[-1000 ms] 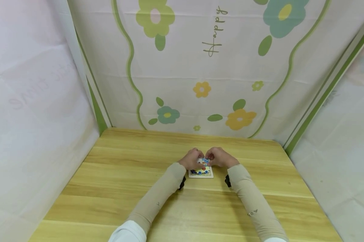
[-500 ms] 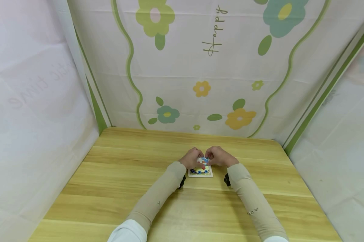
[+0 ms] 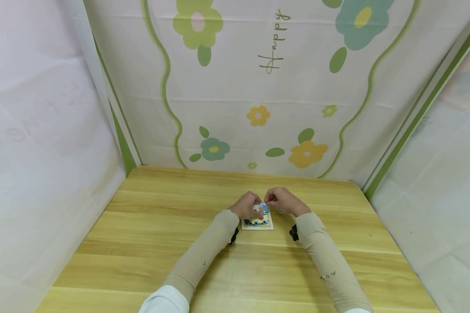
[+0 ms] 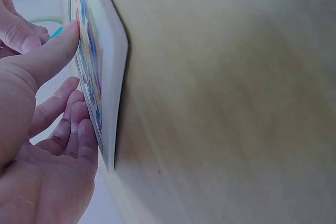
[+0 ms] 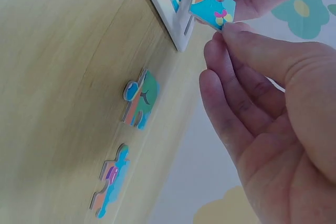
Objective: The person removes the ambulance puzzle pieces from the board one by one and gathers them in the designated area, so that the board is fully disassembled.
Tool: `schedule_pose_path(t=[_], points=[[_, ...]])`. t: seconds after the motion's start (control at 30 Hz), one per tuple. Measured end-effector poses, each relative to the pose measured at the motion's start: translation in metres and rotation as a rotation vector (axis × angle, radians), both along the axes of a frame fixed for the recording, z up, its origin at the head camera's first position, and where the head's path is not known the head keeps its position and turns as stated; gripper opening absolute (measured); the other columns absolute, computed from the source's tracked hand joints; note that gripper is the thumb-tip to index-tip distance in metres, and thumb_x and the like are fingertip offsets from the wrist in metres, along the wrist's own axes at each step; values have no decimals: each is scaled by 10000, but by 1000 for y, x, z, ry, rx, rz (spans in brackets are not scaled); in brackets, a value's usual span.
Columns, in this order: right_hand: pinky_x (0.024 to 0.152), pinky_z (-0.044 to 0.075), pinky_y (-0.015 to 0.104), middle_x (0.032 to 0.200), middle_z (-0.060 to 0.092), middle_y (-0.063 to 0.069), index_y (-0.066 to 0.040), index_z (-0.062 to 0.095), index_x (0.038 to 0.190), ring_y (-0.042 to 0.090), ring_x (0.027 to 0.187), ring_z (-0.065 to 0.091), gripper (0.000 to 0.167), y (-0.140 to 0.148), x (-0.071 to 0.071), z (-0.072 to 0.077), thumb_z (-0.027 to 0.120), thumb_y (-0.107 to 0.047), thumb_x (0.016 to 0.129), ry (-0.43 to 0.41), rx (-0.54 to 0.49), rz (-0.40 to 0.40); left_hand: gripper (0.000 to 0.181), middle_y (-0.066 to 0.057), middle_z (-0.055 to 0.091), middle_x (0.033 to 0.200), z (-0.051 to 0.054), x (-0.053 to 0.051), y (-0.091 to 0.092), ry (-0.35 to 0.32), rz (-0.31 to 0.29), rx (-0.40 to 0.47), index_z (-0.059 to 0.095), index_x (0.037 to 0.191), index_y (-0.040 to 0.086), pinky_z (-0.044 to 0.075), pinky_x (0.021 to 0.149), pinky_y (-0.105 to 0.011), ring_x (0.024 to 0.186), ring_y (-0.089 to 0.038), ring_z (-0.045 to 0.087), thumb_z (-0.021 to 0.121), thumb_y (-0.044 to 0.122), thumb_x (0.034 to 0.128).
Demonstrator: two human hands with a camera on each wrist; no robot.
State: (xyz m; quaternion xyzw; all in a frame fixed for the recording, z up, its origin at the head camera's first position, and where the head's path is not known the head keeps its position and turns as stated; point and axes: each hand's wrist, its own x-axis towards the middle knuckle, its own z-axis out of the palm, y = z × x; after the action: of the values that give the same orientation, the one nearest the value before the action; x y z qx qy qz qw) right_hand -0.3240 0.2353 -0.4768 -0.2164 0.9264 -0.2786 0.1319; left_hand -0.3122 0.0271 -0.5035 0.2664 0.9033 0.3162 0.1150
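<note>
A square picture puzzle [image 3: 257, 226] with a white frame lies on the table, with a vehicle on blue wheels showing in its lower part. My left hand [image 3: 245, 205] rests over its left side. In the left wrist view, the left thumb [image 4: 60, 50] presses on the picture and the other fingers [image 4: 79, 114] lie loosely bent along the frame's edge. My right hand [image 3: 282, 201] is at the puzzle's far right corner. Between thumb and forefinger it pinches a blue and orange puzzle piece [image 5: 214, 10], tilted over the frame. The left fingers hide part of the picture.
Two loose puzzle pieces lie on the table beside the frame: a green and blue one [image 5: 144, 98] and a blue one with orange and purple [image 5: 111, 179]. The wooden table [image 3: 149, 243] ends at a flower-printed cloth [image 3: 227, 87], with cloth walls left and right.
My right hand has lifted slightly up and away from the picture, uncovering more of its right side. The left hand stays nearly in place. The head view has shifted a little.
</note>
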Motion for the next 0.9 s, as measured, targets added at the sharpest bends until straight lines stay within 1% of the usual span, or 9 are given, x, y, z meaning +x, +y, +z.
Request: schedule_pose_path(t=[0.27,0.37,0.53,0.63,0.77,0.9], points=[[813,594,336,992,745,60,-64,754,1049,268,941,714,99,2,3,1,667,-25,1024,38,-38,25,495,-136,637,1287,-2,-2,0,-7,-2,4,674,1319,-13,542,1048,-386,1191,-247,597,831,256,934],[816,600,325,998,747,44,-84,758,1055,256,948,721,109,6,4,3,664,-35,1029,50,-33,30,505,-134,639,1294,-3,-3,1,-8,0,1,669,1329,-17,542,1053,-377,1198,-245,599,833,250,933],[836,599,318,1018,748,27,-111,759,1070,171,936,704,114,14,7,8,662,-60,1037,63,-2,22,505,-132,639,1287,-4,-4,2,-5,-2,1,670,1330,-20,541,1050,-359,1191,-240,601,838,236,928],[836,594,325,1015,748,33,-96,759,1070,163,927,695,106,22,11,13,668,-57,1032,72,4,22,496,-127,635,1274,-4,-4,2,-5,3,-4,676,1320,-14,537,1046,-354,1174,-230,599,842,238,926],[816,580,327,1009,744,48,-56,753,1072,187,915,689,102,38,16,18,660,-41,1032,65,-1,20,496,-117,636,1274,-5,-4,3,-9,11,-7,682,1318,-3,534,1043,-350,1165,-220,597,846,246,922],[804,562,318,1012,736,50,-55,749,1059,176,910,669,100,58,19,21,656,-32,1031,68,6,0,491,-107,632,1294,-6,-4,3,-19,18,-12,679,1330,8,530,1055,-343,1185,-213,597,837,244,929]])
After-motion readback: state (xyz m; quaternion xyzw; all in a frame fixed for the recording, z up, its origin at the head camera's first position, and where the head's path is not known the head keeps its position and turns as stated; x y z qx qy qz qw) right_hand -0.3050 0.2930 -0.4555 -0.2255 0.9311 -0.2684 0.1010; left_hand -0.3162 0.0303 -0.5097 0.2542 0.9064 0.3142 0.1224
